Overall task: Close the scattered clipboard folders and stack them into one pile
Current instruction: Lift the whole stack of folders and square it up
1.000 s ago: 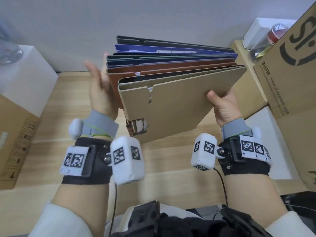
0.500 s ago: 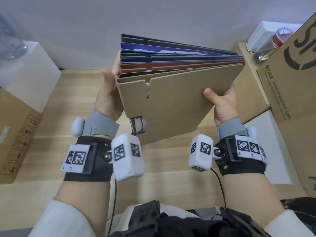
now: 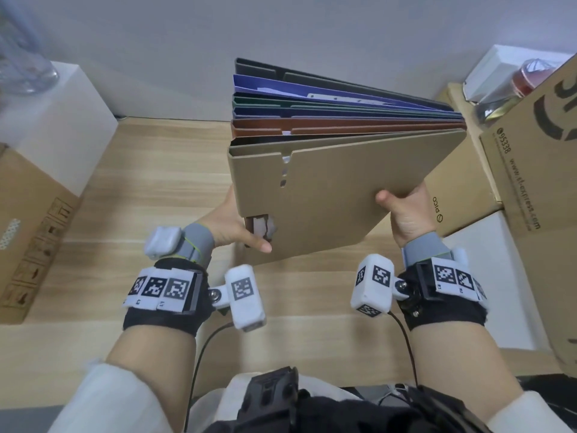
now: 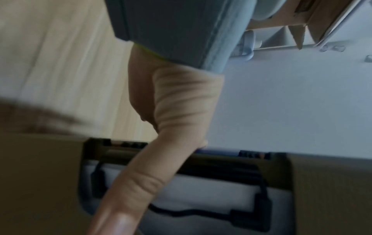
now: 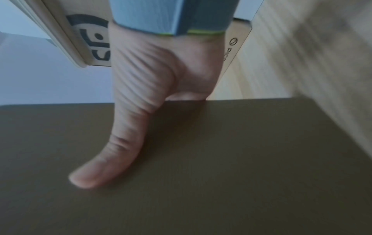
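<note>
Head view: both hands hold a stack of clipboard folders (image 3: 343, 145) tilted up above the wooden worktop (image 3: 150, 170), the tan folder (image 3: 337, 207) nearest the camera and brown, green, blue and dark ones fanned behind it. The left hand (image 3: 231, 226) grips the stack's lower left corner by the clip, thumb laid across the tan cover, the other fingers hidden behind the stack. The right hand (image 3: 406, 214) grips the lower right edge, thumb pressed on the cover, its fingers also hidden behind. Cardboard boxes (image 3: 530, 170) stand to the right, a white box (image 3: 56, 126) to the left.

Left wrist view, blurred: the left hand's thumb (image 4: 128, 198) lies over the tan folder's metal clip (image 4: 191, 190), its fingers curling round the stack's edge.

Right wrist view: the right hand's thumb (image 5: 112, 152) presses flat on the tan cover (image 5: 221, 174), the palm against its edge; fingers out of sight behind it
</note>
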`<action>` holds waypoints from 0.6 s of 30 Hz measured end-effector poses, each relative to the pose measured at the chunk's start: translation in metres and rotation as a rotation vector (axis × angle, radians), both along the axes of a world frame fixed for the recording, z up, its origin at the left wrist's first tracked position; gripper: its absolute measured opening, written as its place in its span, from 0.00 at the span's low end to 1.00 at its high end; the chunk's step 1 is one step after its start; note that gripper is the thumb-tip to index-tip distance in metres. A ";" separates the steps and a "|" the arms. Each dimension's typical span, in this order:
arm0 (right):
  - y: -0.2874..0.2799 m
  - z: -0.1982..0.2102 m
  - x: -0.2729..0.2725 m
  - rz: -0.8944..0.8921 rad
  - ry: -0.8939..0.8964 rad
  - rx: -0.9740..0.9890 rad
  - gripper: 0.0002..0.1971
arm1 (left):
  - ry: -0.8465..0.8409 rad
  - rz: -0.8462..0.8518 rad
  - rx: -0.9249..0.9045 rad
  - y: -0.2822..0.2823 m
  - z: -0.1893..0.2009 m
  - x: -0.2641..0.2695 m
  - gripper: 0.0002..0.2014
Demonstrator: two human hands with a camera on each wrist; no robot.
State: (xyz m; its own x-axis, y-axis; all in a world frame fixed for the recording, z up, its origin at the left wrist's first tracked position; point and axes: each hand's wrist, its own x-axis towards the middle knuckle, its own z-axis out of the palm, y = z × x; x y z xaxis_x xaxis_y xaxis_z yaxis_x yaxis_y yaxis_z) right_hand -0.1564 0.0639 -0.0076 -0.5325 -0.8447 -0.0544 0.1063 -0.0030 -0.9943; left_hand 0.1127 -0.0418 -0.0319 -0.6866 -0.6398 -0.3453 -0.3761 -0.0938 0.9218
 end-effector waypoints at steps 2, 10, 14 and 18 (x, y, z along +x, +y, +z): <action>0.005 -0.016 -0.001 0.033 0.009 0.061 0.50 | -0.025 -0.009 0.020 0.000 -0.005 -0.002 0.46; 0.001 -0.027 0.005 -0.038 -0.083 0.029 0.60 | -0.151 0.095 -0.003 0.001 0.006 -0.015 0.19; 0.003 -0.021 0.004 -0.056 -0.082 -0.004 0.51 | -0.155 0.142 -0.022 0.007 0.015 -0.022 0.12; 0.001 -0.013 -0.009 -0.065 -0.039 -0.020 0.49 | -0.118 0.154 -0.016 0.011 0.020 -0.031 0.11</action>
State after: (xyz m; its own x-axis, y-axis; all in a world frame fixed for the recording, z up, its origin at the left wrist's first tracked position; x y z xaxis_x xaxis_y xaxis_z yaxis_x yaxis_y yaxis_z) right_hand -0.1656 0.0650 -0.0209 -0.5838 -0.8097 -0.0599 0.1443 -0.0308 -0.9891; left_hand 0.0815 -0.0309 -0.0119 -0.5359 -0.7401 -0.4063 -0.4637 -0.1442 0.8742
